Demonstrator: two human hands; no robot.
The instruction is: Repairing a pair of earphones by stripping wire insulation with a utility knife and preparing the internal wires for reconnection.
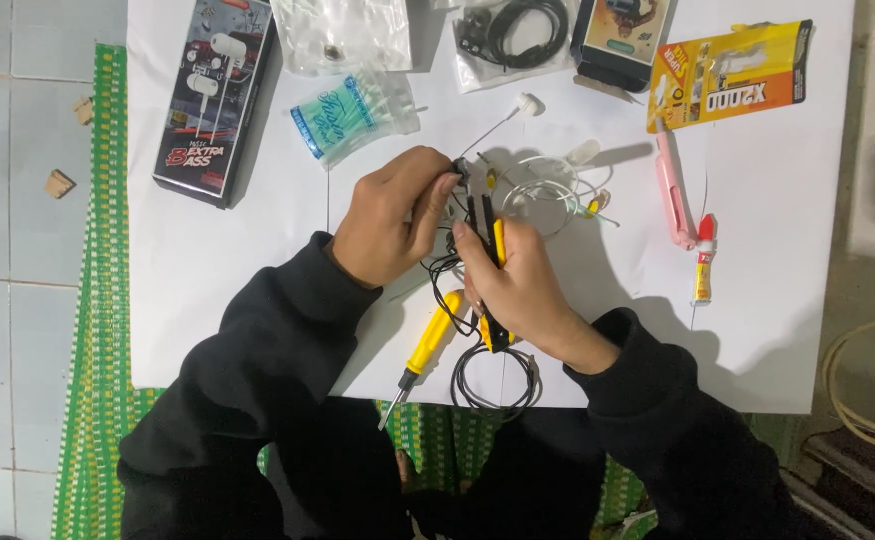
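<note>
Left hand: the left hand (389,218) is pinching a thin black wire (444,270) at the tool's tip, its grip clenched on the wire's end.
Right hand: the right hand (519,285) is squeezing yellow-handled pliers (485,232), its grip wrapped around the handles; the jaws are pointing up toward the left fingertips.
Where the wire is: it is running from between the two hands down to a loose black coil (497,378) lying on the white sheet (207,260) near the sleeves.
Cut risk: the pliers' tip is sitting very close to the left fingers, so a slip of the handles is likely nipping skin rather than insulation.
Wire risk: squeezing too hard is probably severing the fine strands inside; I cannot tell how deep the jaws are biting.
Snag risk: the yellow screwdriver (427,345) is lying just beside the coil, and a tug on the wire could be dragging it along.
Tangle risk: the white earphone cable (542,190) is curling just beyond the hands and could be catching in the jaws.
Glue risk: the small glue tube (703,262) is lying well apart to the right, beside a pink tool (671,195), so it is posing little danger for now.
</note>
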